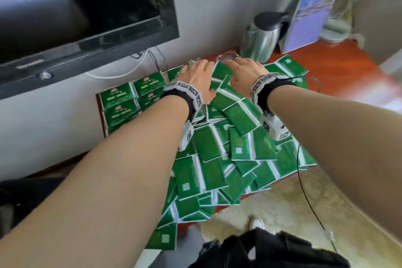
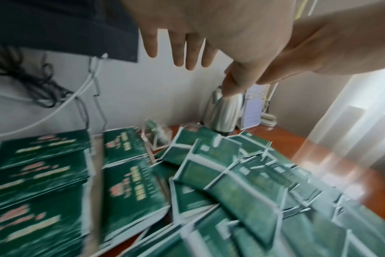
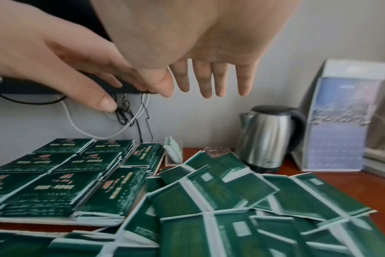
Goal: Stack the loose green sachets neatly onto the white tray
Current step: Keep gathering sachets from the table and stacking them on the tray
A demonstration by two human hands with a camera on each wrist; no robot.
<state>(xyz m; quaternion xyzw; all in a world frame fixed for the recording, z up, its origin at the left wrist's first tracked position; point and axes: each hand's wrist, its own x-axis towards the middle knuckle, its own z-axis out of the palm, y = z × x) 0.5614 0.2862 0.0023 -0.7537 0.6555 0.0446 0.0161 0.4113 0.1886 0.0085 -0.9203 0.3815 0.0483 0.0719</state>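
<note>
A big loose heap of green sachets (image 1: 217,159) covers the wooden table (image 1: 339,67). Neat stacks of sachets (image 1: 121,102) stand at the back left on the white tray (image 3: 55,223), of which only the front rim shows. My left hand (image 1: 195,74) and right hand (image 1: 245,72) reach side by side over the far part of the heap. In the wrist views the left hand (image 2: 187,52) and right hand (image 3: 209,81) hover above the sachets with straight, spread fingers and hold nothing. The stacks (image 2: 33,173) lie just left of the loose sachets (image 3: 231,200).
A steel kettle (image 1: 263,35) stands at the back right, with a brochure stand (image 1: 311,13) beside it. A small clear holder (image 3: 174,153) sits against the wall. A black screen (image 1: 76,6) hangs above the tray, with cables (image 1: 139,59) dangling under it. Bare wood shows at the right.
</note>
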